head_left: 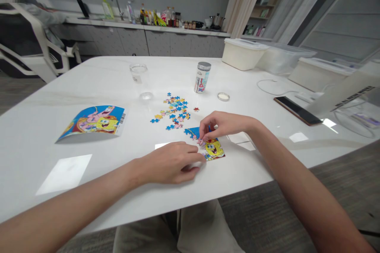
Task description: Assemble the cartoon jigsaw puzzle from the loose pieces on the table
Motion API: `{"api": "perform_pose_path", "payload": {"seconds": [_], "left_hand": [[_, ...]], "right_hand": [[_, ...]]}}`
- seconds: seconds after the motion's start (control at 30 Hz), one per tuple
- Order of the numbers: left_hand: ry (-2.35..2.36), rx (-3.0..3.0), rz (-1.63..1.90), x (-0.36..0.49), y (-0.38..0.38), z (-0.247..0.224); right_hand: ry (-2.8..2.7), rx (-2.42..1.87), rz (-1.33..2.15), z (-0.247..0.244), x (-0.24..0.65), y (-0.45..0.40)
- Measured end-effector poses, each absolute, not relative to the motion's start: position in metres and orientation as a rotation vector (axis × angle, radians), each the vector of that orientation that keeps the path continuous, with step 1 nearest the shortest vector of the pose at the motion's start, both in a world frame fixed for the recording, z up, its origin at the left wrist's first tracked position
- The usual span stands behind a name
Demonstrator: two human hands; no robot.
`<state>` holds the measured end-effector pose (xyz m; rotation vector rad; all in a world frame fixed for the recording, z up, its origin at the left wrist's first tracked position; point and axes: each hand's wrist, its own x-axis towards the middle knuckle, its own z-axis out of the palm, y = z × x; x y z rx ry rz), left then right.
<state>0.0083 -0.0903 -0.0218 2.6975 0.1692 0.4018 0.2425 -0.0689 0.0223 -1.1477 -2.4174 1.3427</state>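
A partly assembled jigsaw puzzle (215, 148) with a yellow cartoon face lies flat near the table's front edge. My right hand (222, 124) reaches over its upper part, thumb and fingertips pinched on a pink puzzle piece (201, 142) at the puzzle's left side. At the lower left edge rests my left hand (175, 162), its index fingertip touching the puzzle and its thumb apart below; it grips nothing. Just beyond both hands is a pile of loose puzzle pieces (175, 106), mostly blue and yellow. One red piece (196, 109) lies apart to the right.
A curved picture sheet (95, 120) lies left on the white table (118, 201). Behind the pieces stand a clear jar (139, 81) and a silver-lidded picture canister (202, 78), with a round lid (223, 96) beside it. Rightward are a phone (297, 109) and storage boxes (244, 54).
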Motion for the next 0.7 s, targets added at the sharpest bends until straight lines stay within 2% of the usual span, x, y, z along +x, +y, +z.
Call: {"api": "perform_pose_path", "payload": {"seconds": [0.7], "left_hand": [[0.133, 2.896, 0.402, 0.0094, -0.093, -0.0232]], "right_hand": [[-2.509, -1.146, 1.353, 0.0188, 0.237, -0.0717]]}}
